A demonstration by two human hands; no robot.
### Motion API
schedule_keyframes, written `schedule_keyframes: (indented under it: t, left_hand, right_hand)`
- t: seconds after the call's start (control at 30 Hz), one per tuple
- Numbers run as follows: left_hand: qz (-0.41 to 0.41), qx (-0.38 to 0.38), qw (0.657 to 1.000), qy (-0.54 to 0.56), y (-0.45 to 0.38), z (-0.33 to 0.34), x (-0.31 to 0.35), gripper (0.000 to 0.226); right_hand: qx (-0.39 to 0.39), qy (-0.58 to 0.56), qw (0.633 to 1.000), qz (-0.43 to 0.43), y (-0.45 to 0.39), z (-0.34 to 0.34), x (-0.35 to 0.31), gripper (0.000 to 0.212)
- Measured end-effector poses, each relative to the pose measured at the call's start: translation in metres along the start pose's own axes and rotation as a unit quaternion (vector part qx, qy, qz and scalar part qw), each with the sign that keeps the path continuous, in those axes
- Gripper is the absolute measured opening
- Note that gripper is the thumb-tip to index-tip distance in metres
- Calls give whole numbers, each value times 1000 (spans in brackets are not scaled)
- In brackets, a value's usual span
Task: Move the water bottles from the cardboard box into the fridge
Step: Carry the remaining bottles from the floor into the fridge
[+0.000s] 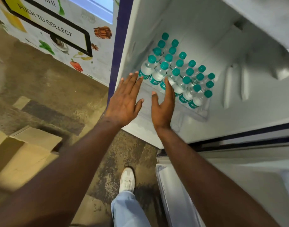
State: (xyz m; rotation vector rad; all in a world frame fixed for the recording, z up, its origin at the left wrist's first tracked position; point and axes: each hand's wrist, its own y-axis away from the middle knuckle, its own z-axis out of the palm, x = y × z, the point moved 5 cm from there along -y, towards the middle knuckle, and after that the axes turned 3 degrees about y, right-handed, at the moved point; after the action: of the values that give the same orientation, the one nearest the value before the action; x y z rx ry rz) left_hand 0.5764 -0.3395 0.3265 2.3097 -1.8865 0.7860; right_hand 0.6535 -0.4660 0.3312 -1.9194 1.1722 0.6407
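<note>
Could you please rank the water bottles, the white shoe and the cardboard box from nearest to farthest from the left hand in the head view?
From the left hand:
1. Water bottles: just right of its fingertips, inside the fridge; the front-left bottle is almost touching.
2. White shoe: below the hand, on the floor.
3. Cardboard box: lower left, on the floor.

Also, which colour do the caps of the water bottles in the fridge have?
Teal green caps, seen clearly in the head view.
</note>
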Motion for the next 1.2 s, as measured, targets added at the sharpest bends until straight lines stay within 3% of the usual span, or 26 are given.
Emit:
schedule_keyframes:
  t: [0.33,0.63,0.83,1.2]
  left_hand:
    - [-155,13,987,37,156,-21,-59,68]
    - [-341,56,938,30,285,-45,-137,63]
    - [-454,97,885,28,390,-45,-176,62]
    - [-626,191,756,18,563,-28,-205,62]
  right_hand:
    - [-104,-30,992,57,123,61,-54,61]
    - [-233,-33,972,-4,212,144,-95,57]
    - [-370,-32,924,-93,291,213,-129,60]
    - [-545,-42,790,-278,443,303,-178,61]
